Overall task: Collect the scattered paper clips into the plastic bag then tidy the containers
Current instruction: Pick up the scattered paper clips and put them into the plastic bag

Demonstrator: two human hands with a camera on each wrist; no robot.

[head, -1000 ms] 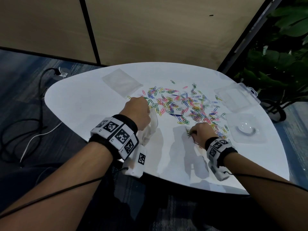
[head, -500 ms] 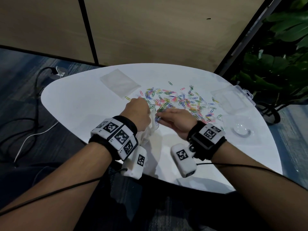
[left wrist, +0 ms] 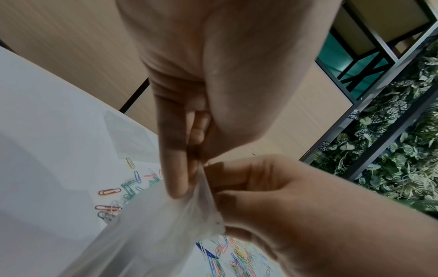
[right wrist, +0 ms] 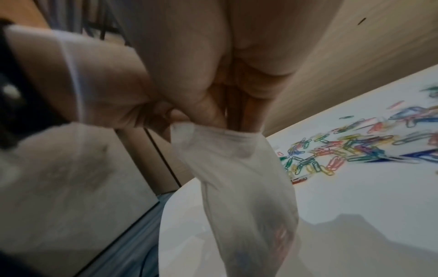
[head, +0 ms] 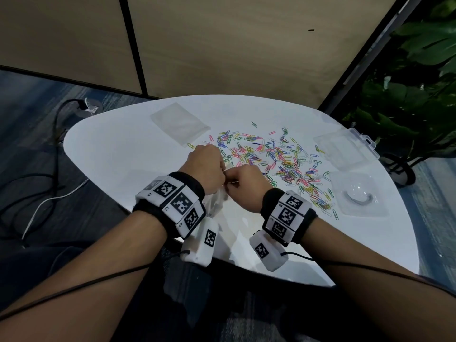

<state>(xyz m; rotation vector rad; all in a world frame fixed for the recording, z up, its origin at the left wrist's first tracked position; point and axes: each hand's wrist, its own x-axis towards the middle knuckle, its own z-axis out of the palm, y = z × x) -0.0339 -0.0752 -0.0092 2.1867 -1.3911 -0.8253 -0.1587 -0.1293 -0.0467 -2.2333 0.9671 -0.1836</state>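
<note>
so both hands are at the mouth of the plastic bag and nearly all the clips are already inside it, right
Not quite. The left hand and right hand are both at the mouth of the plastic bag, but the head view shows most paper clips scattered on the table.

In the head view the left hand (head: 206,169) and right hand (head: 243,186) cover the mouth of the plastic bag (head: 217,206); the bag's contents are blurred in the right wrist view, its bottom cut off by the frame's lower edge
</note>
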